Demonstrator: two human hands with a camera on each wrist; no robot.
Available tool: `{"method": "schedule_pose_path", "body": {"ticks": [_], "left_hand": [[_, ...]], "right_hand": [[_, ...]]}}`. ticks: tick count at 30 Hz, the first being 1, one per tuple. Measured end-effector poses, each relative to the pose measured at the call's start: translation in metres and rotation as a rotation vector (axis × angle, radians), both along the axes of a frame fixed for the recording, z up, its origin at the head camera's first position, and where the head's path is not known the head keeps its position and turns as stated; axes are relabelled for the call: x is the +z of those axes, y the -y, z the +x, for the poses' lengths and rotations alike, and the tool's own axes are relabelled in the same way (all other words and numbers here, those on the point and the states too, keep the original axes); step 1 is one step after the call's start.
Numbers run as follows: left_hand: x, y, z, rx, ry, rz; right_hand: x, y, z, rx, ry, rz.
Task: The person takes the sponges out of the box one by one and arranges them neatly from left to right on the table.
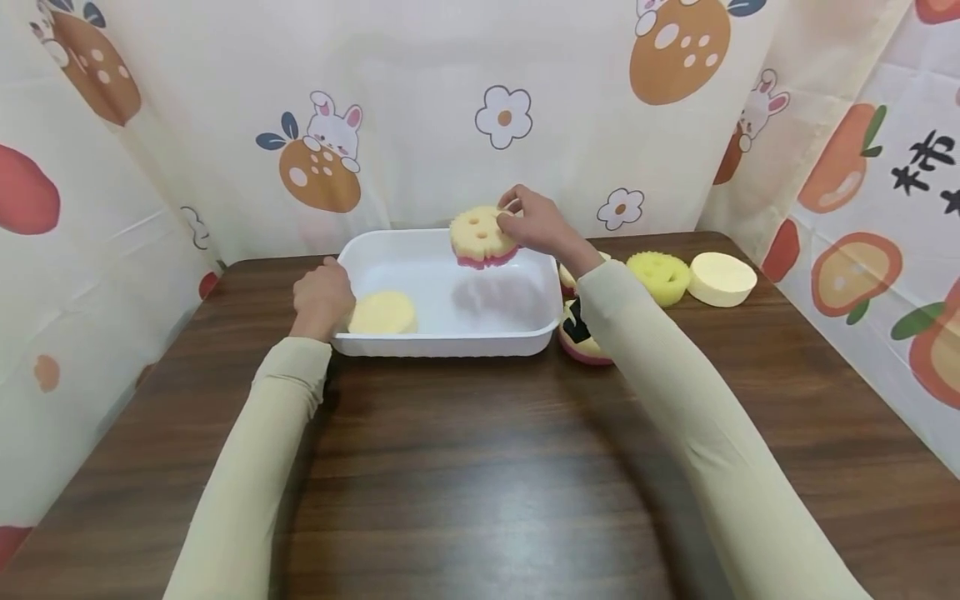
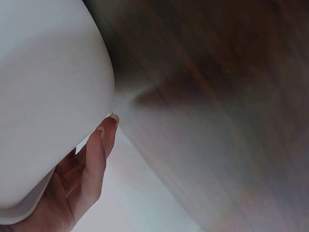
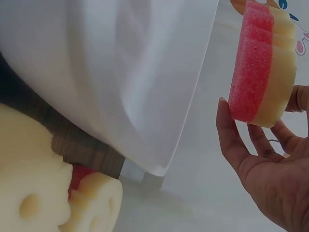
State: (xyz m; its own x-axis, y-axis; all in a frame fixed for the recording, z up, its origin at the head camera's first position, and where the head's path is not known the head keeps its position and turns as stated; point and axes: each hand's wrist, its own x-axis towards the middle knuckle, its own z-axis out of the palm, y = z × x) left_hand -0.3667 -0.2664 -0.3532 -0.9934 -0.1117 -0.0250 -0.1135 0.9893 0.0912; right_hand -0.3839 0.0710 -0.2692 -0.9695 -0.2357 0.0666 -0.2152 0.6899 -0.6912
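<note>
My right hand (image 1: 536, 223) pinches a round scalloped sponge (image 1: 481, 237) above the white tray (image 1: 442, 347). The sponge is pale yellow over pink, with face-like holes; in the right wrist view its pink layer (image 3: 252, 63) faces the tray. At the tray's left end, my left hand (image 1: 322, 293) grips the rim. From the left wrist, its fingers (image 2: 95, 154) lie along the outside of the tray wall. Inside the tray, near that hand, lies a plain pale-yellow round sponge (image 1: 384, 313).
Right of the tray, partly behind my right wrist, are two yellow-and-pink sponges, the nearer one (image 1: 587, 343) lower. Farther right sit a bright yellow smiley sponge (image 1: 660, 278) and a plain pale round sponge (image 1: 722, 280). A patterned curtain (image 1: 435, 100) hangs behind the brown table (image 1: 450, 467).
</note>
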Motion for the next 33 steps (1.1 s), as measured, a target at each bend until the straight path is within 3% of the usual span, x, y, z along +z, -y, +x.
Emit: {"method": "schedule_pose_path", "body": {"ticks": [14, 24, 33], "left_hand": [[0.002, 0.001, 0.001, 0.011, -0.003, 0.016], [0.004, -0.002, 0.002, 0.006, 0.052, 0.021], [0.003, -0.002, 0.002, -0.005, 0.020, 0.028]], "right_hand": [[0.002, -0.018, 0.011, 0.006, -0.021, 0.010], [0.001, -0.042, 0.015, -0.017, -0.023, 0.024], [0.000, -0.069, 0.024, -0.028, -0.033, 0.015]]}}
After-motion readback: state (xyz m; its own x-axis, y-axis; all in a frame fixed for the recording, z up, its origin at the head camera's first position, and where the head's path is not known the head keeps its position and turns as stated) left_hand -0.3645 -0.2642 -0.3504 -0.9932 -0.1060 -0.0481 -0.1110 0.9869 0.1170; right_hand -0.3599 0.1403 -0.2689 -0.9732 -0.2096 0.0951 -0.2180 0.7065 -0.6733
